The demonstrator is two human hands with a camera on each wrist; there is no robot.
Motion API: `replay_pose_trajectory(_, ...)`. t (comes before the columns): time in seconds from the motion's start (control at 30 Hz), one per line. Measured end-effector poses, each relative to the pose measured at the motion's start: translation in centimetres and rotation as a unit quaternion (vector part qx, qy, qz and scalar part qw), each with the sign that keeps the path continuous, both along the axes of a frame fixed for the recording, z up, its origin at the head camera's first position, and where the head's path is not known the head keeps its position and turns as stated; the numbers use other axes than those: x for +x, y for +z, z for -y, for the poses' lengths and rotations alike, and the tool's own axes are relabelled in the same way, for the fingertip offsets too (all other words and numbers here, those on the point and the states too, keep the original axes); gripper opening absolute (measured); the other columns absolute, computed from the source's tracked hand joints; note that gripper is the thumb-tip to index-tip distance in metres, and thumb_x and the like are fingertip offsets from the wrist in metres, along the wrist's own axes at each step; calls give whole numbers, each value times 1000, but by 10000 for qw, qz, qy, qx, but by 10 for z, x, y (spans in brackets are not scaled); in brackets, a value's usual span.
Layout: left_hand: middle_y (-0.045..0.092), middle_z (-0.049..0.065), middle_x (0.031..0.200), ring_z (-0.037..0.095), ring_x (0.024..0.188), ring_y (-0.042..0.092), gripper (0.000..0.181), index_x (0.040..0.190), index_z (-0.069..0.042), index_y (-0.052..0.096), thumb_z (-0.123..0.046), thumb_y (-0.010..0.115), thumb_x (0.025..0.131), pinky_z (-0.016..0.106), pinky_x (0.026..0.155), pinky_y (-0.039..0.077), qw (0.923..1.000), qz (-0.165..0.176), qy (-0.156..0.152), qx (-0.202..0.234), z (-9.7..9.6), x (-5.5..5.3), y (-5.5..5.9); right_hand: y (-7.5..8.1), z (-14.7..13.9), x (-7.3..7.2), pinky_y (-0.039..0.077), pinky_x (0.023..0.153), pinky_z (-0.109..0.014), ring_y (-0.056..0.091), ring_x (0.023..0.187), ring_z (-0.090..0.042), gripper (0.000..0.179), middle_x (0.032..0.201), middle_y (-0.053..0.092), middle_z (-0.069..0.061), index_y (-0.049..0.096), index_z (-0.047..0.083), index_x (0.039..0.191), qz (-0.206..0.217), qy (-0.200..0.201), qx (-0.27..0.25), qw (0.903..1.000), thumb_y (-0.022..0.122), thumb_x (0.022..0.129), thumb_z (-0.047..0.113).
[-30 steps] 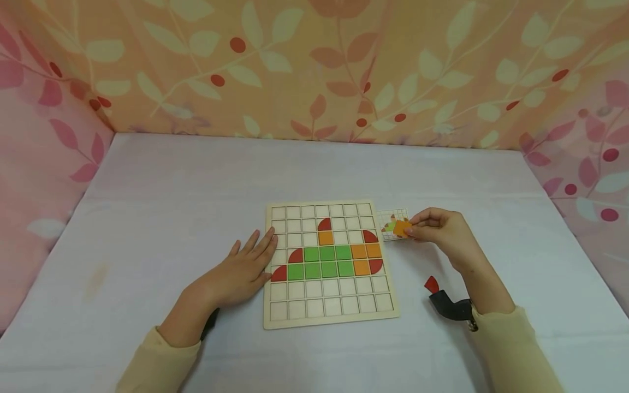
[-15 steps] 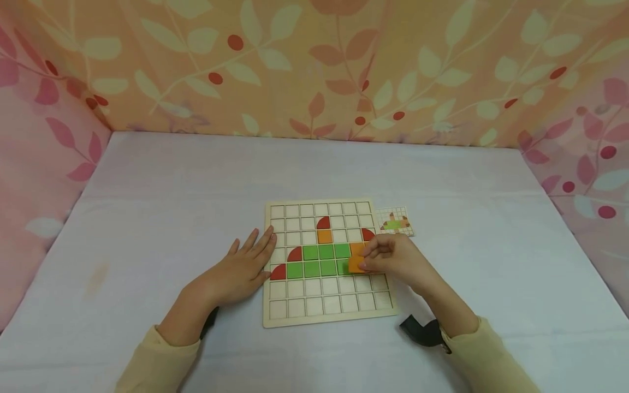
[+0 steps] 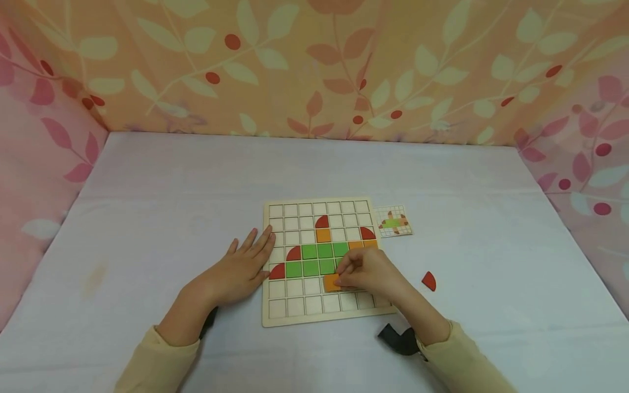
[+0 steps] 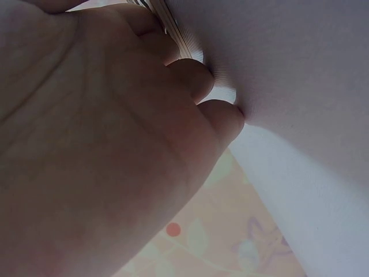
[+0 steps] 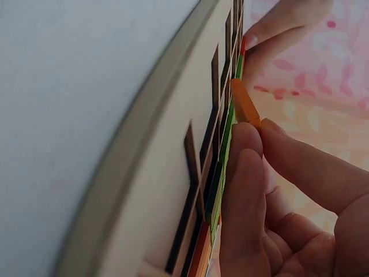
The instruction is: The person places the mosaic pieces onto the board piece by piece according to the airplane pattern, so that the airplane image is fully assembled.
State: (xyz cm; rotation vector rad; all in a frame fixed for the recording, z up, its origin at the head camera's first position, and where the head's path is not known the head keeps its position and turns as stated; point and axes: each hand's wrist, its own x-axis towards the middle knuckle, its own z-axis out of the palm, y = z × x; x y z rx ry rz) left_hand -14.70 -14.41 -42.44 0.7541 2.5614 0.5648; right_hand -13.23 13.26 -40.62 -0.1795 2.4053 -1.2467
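My right hand (image 3: 368, 273) pinches an orange square tile (image 3: 331, 283) between thumb and fingertips over the wooden grid board (image 3: 266, 305). In the head view the tile overlaps the row just below the green tiles (image 3: 310, 268). The right wrist view shows this orange tile (image 5: 247, 104) tilted, close over the board's face. My left hand (image 3: 241, 273) lies with fingers spread at the board's left edge, fingertips on the rim. Red quarter-circle, green and orange pieces fill several cells; my right hand hides some on the right side.
A small printed pattern card (image 3: 393, 221) lies against the board's upper right edge. One loose red quarter-circle piece (image 3: 429, 281) rests on the white cloth to the right. A floral curtain (image 3: 314, 71) stands behind the table.
My right hand has carried the orange tile from over the card leftward and down across the board to the row below the green tiles. My left hand stays put.
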Motion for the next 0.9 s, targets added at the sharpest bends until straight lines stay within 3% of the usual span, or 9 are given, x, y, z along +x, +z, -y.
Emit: replay_pose_trajectory(0.9, 1, 14, 157, 38, 142, -1, 65, 149, 2, 13, -20, 47, 98, 62, 109, 4, 9999, -56, -88, 71, 1, -1, -2, 1, 8, 3, 56, 57, -31, 64, 58, -17, 10, 67, 65, -5, 67, -2, 80, 247, -84, -234, 9994, 76, 76, 2)
